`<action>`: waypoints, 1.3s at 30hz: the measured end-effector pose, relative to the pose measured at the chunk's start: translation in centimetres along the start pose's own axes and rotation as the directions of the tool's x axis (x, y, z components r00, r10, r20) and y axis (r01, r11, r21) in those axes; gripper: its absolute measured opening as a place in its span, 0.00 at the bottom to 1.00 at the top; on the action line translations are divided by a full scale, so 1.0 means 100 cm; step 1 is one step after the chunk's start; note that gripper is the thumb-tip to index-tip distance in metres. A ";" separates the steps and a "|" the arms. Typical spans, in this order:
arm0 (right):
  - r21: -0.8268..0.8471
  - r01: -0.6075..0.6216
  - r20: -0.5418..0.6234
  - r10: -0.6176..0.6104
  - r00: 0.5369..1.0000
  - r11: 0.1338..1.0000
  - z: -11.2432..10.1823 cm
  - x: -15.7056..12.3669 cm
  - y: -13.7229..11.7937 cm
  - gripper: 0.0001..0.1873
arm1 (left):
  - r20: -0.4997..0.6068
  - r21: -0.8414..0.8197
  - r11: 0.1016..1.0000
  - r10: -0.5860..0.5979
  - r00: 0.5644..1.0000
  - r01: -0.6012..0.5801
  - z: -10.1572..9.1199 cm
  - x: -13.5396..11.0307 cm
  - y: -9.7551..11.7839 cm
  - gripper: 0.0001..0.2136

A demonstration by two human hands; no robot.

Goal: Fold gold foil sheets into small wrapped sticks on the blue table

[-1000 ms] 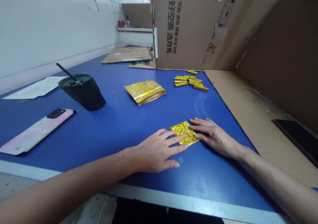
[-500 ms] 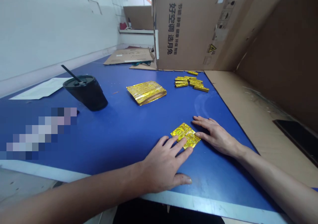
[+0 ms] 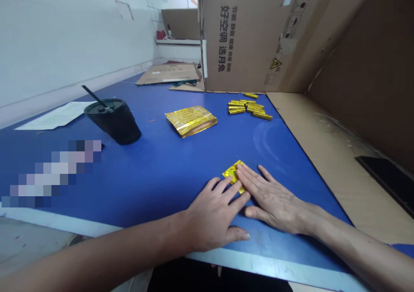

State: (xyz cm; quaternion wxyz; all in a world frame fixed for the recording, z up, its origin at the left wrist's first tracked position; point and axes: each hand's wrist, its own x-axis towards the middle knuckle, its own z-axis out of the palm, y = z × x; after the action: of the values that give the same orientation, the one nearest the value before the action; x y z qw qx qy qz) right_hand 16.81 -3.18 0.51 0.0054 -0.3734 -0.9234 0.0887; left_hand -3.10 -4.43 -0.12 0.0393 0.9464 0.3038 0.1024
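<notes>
A small sheet of gold foil paper (image 3: 231,172) lies on the blue table (image 3: 161,171), mostly covered by my hands. My right hand (image 3: 268,197) lies flat over it with fingers stretched out, pressing it down. My left hand (image 3: 213,216) is also flat and open, its fingertips resting on the sheet's near left edge. Farther back sit a stack of gold foil sheets (image 3: 191,120) and a group of several folded gold pieces (image 3: 248,106).
A black lidded cup with a straw (image 3: 113,120) stands at the left, near a blurred flat object (image 3: 51,173) and a white paper (image 3: 54,116). A big cardboard box (image 3: 255,33) rises behind. Cardboard sheeting (image 3: 323,141) covers the right side, with a dark slab (image 3: 388,180) on it.
My right hand has slid left from the sheet's right edge onto the top of the gold sheet, covering most of it. My left hand has stayed about where it was half a second ago.
</notes>
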 end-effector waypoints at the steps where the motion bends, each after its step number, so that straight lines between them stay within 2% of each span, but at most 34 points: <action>1: -0.012 -0.015 0.007 0.015 1.000 1.000 0.000 0.001 0.004 0.43 | 0.004 -0.004 1.000 0.005 1.000 -0.005 0.000 -0.001 -0.001 0.32; 7: -0.065 -0.099 -0.019 0.098 0.995 0.993 0.002 0.001 0.018 0.41 | 0.061 -0.028 0.999 0.028 0.998 -0.027 -0.002 -0.008 -0.005 0.33; 13: -0.052 -0.081 -0.027 0.079 0.996 0.995 0.001 0.000 0.021 0.40 | 0.053 -0.035 0.999 0.023 0.998 -0.021 -0.003 -0.013 -0.005 0.34; 19: -0.011 -0.090 0.003 0.090 0.996 0.996 -0.006 0.007 0.032 0.36 | 0.024 0.050 0.998 -0.030 0.999 0.029 -0.005 0.006 0.010 0.35; 22: -0.017 -0.148 0.016 0.148 0.989 0.989 -0.009 0.012 0.042 0.33 | 0.002 0.074 0.995 -0.062 0.998 0.061 -0.003 0.017 0.021 0.35; 26: -0.043 -0.243 -0.003 0.243 0.970 0.969 -0.010 0.020 0.060 0.35 | -0.019 0.081 0.993 -0.082 0.996 0.083 0.000 0.022 0.028 0.35; 29: -0.015 -0.359 -0.057 0.358 0.932 0.933 -0.012 0.028 0.067 0.36 | -0.022 0.089 0.992 -0.083 0.996 0.085 0.000 0.022 0.028 0.35; 32: 0.066 -0.440 -0.119 0.445 0.888 0.895 -0.014 0.038 0.057 0.36 | -0.017 0.084 0.992 -0.091 0.996 0.092 0.000 0.021 0.028 0.34; 35: 0.034 -0.357 -0.154 0.358 0.921 0.934 -0.013 0.050 0.035 0.35 | -0.021 0.084 0.992 -0.097 0.995 0.098 0.001 0.021 0.028 0.35; 37: 0.000 -0.289 -0.121 0.287 0.950 0.957 -0.010 0.056 0.025 0.35 | -0.032 0.089 0.991 -0.099 0.995 0.101 0.001 0.021 0.029 0.35; 39: -0.024 -0.300 -0.111 0.296 0.949 0.953 -0.006 0.061 0.024 0.37 | -0.032 0.086 0.991 -0.097 0.995 0.099 0.001 0.021 0.029 0.35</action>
State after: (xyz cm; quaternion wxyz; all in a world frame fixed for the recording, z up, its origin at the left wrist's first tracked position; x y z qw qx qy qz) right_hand 14.07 2.84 0.40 0.0333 -0.5129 -0.8564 0.0497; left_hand 0.27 -5.54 0.50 -0.0015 0.9296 0.3547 0.1000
